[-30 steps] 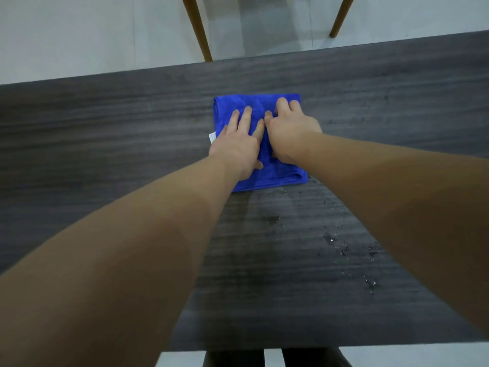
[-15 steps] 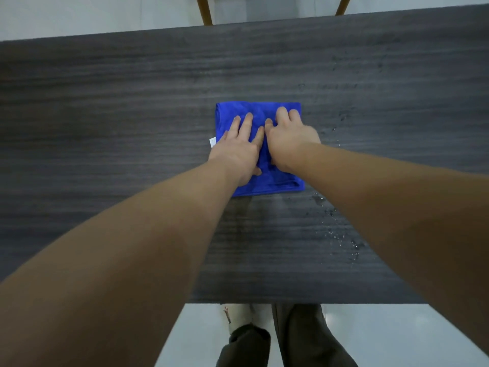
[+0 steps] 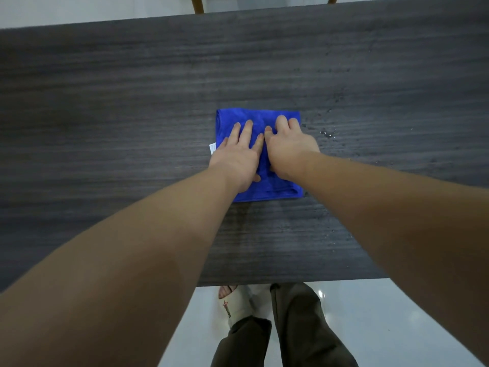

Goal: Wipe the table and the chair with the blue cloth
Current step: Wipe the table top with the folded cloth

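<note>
- Left hand (image 3: 238,157) — fingers straight, pressing flat on the folded blue cloth (image 3: 275,188)
- Right hand (image 3: 289,149) beside it, fingers bent, pressing the cloth onto the dark table (image 3: 119,102)

Folded blue cloth (image 3: 280,188) lies flat mid dark wood-grain table (image 3: 105,102).

A dark wood-grain table (image 3: 132,102) is carrying a folded blue cloth (image 3: 275,186), and water drops (image 3: 328,133) are lying just beside it.
</note>
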`<state>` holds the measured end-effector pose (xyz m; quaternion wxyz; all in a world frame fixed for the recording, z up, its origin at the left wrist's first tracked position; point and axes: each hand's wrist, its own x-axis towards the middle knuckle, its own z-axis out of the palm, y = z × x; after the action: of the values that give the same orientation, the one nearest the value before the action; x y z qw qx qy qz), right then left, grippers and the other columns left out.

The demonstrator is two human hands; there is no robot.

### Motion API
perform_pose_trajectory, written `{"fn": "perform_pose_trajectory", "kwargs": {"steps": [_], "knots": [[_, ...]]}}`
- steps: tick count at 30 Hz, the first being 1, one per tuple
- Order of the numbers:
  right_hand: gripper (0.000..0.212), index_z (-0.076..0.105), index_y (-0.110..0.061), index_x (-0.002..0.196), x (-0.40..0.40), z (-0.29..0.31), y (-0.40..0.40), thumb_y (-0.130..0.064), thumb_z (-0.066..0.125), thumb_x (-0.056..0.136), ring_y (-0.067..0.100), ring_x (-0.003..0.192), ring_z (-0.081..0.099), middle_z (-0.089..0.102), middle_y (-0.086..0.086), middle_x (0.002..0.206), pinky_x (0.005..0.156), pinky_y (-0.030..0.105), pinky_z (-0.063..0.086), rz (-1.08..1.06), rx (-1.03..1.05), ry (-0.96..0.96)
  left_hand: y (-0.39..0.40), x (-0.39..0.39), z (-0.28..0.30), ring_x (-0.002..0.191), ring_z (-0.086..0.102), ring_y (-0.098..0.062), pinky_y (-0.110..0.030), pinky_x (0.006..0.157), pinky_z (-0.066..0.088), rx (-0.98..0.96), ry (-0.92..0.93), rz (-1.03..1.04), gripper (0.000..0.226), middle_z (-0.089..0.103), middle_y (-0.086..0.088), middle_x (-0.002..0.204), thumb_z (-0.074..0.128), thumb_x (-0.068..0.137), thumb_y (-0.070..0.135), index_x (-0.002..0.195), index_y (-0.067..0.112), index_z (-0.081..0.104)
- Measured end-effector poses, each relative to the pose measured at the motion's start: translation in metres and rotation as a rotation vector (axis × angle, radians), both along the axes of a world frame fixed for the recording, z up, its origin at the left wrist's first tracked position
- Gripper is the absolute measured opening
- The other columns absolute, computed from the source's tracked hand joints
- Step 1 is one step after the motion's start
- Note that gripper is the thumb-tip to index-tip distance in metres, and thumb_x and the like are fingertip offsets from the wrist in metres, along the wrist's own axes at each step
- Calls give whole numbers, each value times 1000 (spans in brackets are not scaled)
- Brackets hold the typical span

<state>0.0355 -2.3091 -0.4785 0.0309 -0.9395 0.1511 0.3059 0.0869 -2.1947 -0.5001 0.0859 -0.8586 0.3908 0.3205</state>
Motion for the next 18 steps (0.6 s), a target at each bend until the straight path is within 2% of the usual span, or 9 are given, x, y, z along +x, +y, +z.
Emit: {"fn": "perform_pose_trajectory", "kwargs": {"steps": [4,14,18], "knots": [[78,22,-10,151,-5,2,4,-27,67,89,27,131,26,21,10,143,72,35,37,-4,-1,1,2,-3,0,149,-17,-29,-42,122,8,7,-4,-12,99,-24,-9,161,63,93,44,157,21,-9],[87,13,-10,154,-14,3,7,-28,67,88,27,129,28,19,11,145,78,34,45,3,-3,-19,8,-6,2,150,-17,-25,-40,121,8,-17,13,-6,98,-22,-6,162,62,93,45,157,23,-8],[86,16,-10,154,-18,2,9,-25,68,87,27,129,28,21,11,143,73,32,40,-16,11,-38,12,-8,1,150,-16,-25,-40,121,8,-28,8,-10,97,-21,-6,162,62,92,46,158,23,-6]]}}
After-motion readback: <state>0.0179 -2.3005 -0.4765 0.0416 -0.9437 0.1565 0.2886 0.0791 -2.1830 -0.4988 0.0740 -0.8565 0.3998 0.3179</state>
